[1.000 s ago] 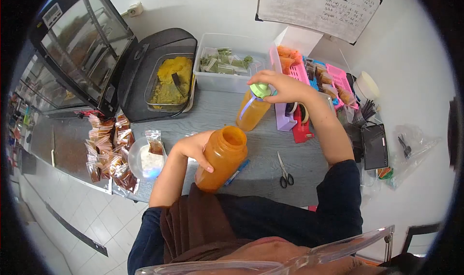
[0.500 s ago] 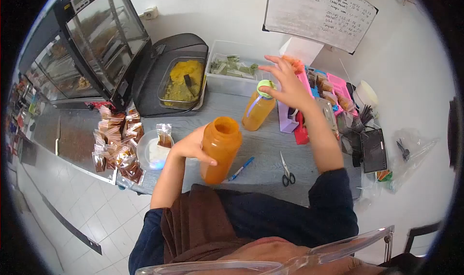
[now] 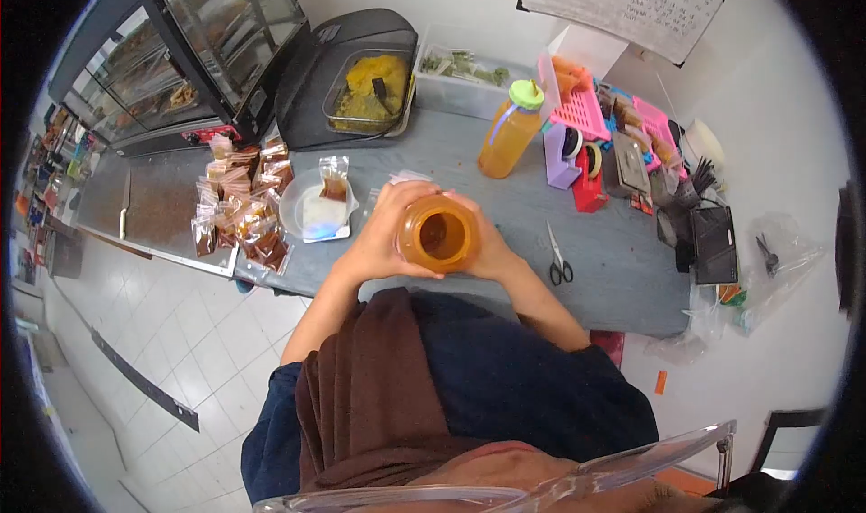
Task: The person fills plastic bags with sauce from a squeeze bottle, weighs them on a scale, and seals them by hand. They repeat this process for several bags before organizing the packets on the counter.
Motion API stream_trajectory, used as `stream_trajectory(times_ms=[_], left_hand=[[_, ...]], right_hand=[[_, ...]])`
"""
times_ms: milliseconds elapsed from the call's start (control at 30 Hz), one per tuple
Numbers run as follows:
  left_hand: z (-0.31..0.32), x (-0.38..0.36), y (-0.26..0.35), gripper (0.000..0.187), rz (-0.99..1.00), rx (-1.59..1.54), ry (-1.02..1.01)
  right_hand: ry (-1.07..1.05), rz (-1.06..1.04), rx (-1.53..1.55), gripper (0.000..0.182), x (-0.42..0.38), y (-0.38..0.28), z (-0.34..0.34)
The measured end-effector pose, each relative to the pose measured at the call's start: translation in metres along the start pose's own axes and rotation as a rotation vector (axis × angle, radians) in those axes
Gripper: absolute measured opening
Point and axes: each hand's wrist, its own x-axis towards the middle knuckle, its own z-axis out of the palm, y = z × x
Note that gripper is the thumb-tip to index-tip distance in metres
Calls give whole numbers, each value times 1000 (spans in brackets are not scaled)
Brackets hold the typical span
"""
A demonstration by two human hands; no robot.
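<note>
Both of my hands are wrapped round an uncapped orange bottle, held close to my body at the table's front. Its wide mouth faces up toward me, and the inside looks dark orange. My left hand grips the bottle's left side, thumb along the front. My right hand closes on the other side, its fingers partly hidden behind the bottle. Beyond them stands a second bottle of yellow-orange liquid with a light green cap. Scissors with black handles lie to the right of my right hand.
Left of my hands is a clear round tub with a small sachet on it. Filled brown sachets are piled farther left, near a knife. Behind are a glass dish of yellow food, a clear bin and pink baskets.
My right hand has left the green-capped bottle and come down onto the orange bottle. The orange bottle has turned so its mouth faces me more. The camera view has tilted lower.
</note>
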Motion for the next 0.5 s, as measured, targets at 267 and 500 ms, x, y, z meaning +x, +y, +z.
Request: stream_trajectory(times_ms=[267,500], left_hand=[[-25,-51,13,120,-130,11,170],[-27,-91,1,90,-349,-169,375]], right_hand=[[205,-254,-56,92,5,-6,14],[332,283,9,100,-8,15,26]])
